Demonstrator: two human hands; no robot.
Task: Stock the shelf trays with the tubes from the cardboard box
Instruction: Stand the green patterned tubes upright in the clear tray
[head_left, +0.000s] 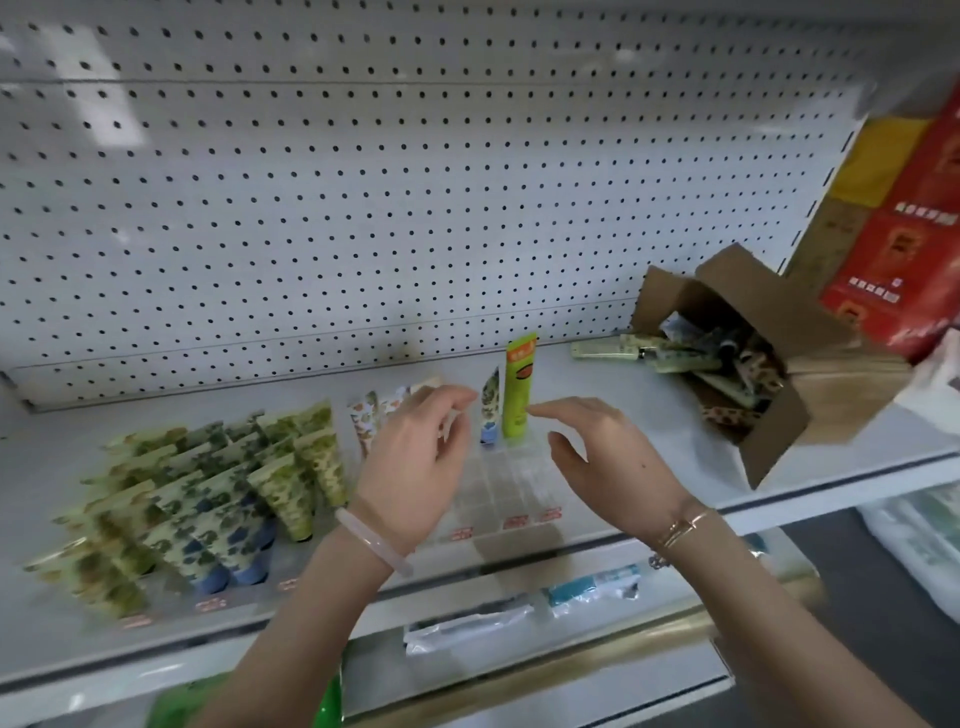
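A clear plastic shelf tray (511, 483) sits at the middle of the white shelf. A bright green tube (519, 387) and a smaller leaf-patterned tube (489, 405) stand upright in its back slots. My left hand (415, 462) hovers just left of them, fingers apart, holding nothing. My right hand (608, 457) hovers just right of the green tube, also empty with fingers spread. An open cardboard box (748, 358) lies on its side at the right of the shelf, with several patterned tubes (701, 358) spilling out of it.
Several green and blue patterned tubes (208, 499) fill the trays at the left. White pegboard (363, 208) backs the shelf. Red and yellow packages (904, 218) stand at the far right. A lower shelf (519, 613) holds packaged items.
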